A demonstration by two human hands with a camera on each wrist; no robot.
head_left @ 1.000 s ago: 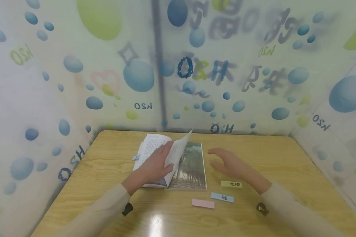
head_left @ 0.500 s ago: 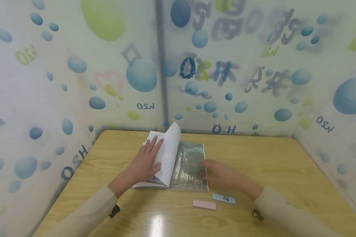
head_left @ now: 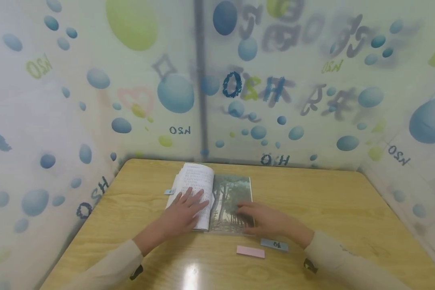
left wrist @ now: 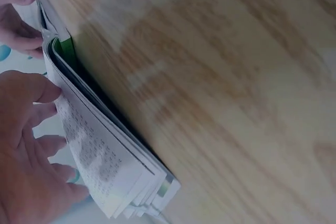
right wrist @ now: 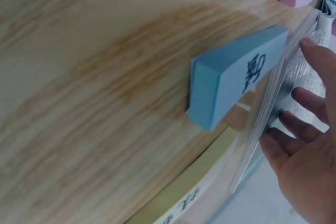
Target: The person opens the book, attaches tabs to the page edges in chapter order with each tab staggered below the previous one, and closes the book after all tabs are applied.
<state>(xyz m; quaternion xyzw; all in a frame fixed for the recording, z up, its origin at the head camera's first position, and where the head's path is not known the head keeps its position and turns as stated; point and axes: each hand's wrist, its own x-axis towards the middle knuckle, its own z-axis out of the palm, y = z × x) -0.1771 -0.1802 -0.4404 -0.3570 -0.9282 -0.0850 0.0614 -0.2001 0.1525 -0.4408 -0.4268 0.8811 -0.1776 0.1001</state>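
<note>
An open book (head_left: 199, 177) lies on the table, text pages on its left side and a tree picture (head_left: 226, 197) on its right. My left hand (head_left: 179, 215) rests with spread fingers on the text page; in the left wrist view, the fingers (left wrist: 50, 145) are over that page. At the picture's right edge, my right hand (head_left: 268, 219) has loosely bent fingers and grips nothing visible. Near it lie a blue sticky-note pad (right wrist: 236, 72) with handwriting, a pink pad (head_left: 250, 251) and a yellow pad (right wrist: 189, 187), which the right arm hides in the head view.
A pale blue tab (head_left: 169, 192) sticks out from the book's left edge. The wooden table (head_left: 311, 193) meets a wall (head_left: 304, 121) printed with blue and green drops along its back. Light glares off the table's front.
The raised page has come down flat on the left under my left hand. My right hand has moved left from beside the book onto the picture's edge, covering the yellow pad.
</note>
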